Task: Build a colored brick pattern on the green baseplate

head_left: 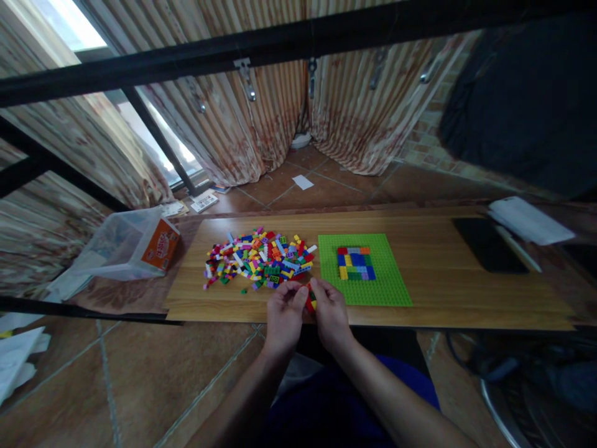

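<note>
My left hand and my right hand meet at the front edge of the table, fingers closed. Between them they grip a few small toy bricks, red with some yellow and green showing; the fingers cover most of them. Beyond my left hand spreads a loose pile of multicoloured bricks. To the right of the pile lies a lime-green baseplate, just past my right hand. A squarish block of joined bricks in red, blue, yellow, green and grey sits on it.
A clear plastic box with an orange label stands off the table's left end. On the right of the wooden table lie a dark flat tablet, a pen and a white packet. A black bar crosses above.
</note>
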Tool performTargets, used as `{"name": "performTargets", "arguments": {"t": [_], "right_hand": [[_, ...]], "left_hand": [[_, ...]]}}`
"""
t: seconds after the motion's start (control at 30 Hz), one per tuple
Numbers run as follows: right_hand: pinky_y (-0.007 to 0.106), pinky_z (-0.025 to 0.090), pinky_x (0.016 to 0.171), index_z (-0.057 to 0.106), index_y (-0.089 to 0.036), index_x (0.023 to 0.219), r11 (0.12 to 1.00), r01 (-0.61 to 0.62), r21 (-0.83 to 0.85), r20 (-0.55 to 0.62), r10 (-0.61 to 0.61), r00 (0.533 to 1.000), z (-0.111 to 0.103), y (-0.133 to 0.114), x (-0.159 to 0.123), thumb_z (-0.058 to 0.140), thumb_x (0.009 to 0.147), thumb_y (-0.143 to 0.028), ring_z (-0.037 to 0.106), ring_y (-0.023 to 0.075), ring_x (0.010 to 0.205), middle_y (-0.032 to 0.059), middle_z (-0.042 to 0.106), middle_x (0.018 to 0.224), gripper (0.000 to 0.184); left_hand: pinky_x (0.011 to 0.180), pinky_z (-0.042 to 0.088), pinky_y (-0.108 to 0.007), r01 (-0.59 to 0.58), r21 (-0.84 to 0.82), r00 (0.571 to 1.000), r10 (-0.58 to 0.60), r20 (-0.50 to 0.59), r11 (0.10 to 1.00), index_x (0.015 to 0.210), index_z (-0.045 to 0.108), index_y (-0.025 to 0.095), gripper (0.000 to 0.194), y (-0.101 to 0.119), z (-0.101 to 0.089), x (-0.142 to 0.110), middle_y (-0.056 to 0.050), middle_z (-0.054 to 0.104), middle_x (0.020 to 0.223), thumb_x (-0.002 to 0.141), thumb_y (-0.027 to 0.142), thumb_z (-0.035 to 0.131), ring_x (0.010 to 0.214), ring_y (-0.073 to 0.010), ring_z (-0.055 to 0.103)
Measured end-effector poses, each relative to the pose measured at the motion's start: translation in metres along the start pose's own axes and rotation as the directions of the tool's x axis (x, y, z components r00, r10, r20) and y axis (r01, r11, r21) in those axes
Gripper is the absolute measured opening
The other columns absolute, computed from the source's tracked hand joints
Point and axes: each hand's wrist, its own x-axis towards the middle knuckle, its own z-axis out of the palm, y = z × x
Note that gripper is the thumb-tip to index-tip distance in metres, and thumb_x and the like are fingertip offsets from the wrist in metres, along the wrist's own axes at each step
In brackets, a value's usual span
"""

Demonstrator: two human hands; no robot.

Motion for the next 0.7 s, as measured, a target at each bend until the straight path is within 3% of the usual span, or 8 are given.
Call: {"name": "performTargets", "arguments": {"t": [0.13, 0.23, 0.33, 0.43, 0.6, 0.7], "right_hand": [[0.019, 0.019, 0.034, 0.054, -0.020, 0.071, 0.930, -0.286, 0.231, 0.077, 0.276, 0.958, -0.001, -0.006, 0.001, 0.064, 0.069, -0.039, 0.029, 0.0043, 0.038, -0.0065, 0.050, 0.057, 0.022], [0.017, 0.014, 0.032, 0.054, -0.020, 0.071, 0.889, -0.365, 0.277, 0.232, 0.306, 0.923, -0.003, -0.009, 0.004, 0.062, 0.068, -0.039, 0.030, 0.0043, 0.037, -0.0051, 0.053, 0.056, 0.021], [0.017, 0.013, 0.032, 0.055, -0.020, 0.071, 0.898, -0.376, 0.230, 0.291, 0.305, 0.907, -0.002, -0.010, 0.004, 0.061, 0.070, -0.047, 0.036, 0.0064, 0.038, -0.0044, 0.051, 0.051, 0.028], [0.017, 0.014, 0.034, 0.056, -0.020, 0.073, 0.938, -0.322, 0.133, 0.234, 0.286, 0.929, 0.002, -0.012, 0.000, 0.063, 0.072, -0.056, 0.034, 0.0050, 0.038, -0.0043, 0.053, 0.053, 0.037], [0.018, 0.015, 0.035, 0.051, -0.019, 0.061, 0.980, -0.196, -0.022, 0.225, 0.196, 0.955, 0.006, -0.009, -0.007, 0.072, 0.067, -0.056, 0.027, 0.0031, 0.037, -0.0080, 0.042, 0.047, 0.042], [0.018, 0.014, 0.035, 0.051, -0.019, 0.061, 0.977, -0.213, -0.016, 0.238, 0.211, 0.948, 0.007, -0.005, -0.010, 0.072, 0.067, -0.057, 0.023, 0.0024, 0.036, -0.0093, 0.038, 0.045, 0.043]], "left_hand": [[0.050, 0.042, -0.018, -0.005, -0.025, 0.999, 0.004, -0.040, 1.000, 0.078, 0.059, 0.015, 0.028, 0.008, -0.003, 0.002, 0.003, 0.056, 0.068, 0.069, 0.038, 0.072, 0.057, -0.0075, 0.050], [0.049, 0.042, -0.018, -0.001, -0.024, 0.999, 0.001, -0.036, 1.000, 0.077, 0.059, 0.015, 0.030, 0.014, -0.003, 0.001, 0.003, 0.056, 0.065, 0.069, 0.040, 0.072, 0.052, -0.0066, 0.049], [0.048, 0.041, -0.019, -0.011, -0.004, 1.000, 0.011, -0.025, 1.000, 0.077, 0.059, 0.015, 0.029, 0.016, -0.002, 0.001, 0.004, 0.056, 0.062, 0.070, 0.040, 0.071, 0.047, -0.0058, 0.047], [0.049, 0.042, -0.019, -0.032, 0.002, 0.998, 0.032, -0.051, 0.999, 0.079, 0.058, 0.015, 0.028, 0.018, -0.005, 0.005, 0.004, 0.058, 0.062, 0.071, 0.039, 0.070, 0.048, -0.0071, 0.050], [0.048, 0.039, -0.019, -0.083, 0.080, 0.992, 0.091, -0.090, 0.993, 0.079, 0.058, 0.015, 0.024, 0.016, -0.015, 0.012, 0.004, 0.057, 0.061, 0.073, 0.036, 0.067, 0.047, -0.0069, 0.047], [0.051, 0.040, -0.020, -0.126, 0.109, 0.988, 0.135, -0.077, 0.986, 0.078, 0.057, 0.015, 0.020, 0.012, -0.019, 0.012, 0.004, 0.057, 0.062, 0.075, 0.033, 0.066, 0.052, -0.0080, 0.049]]}}
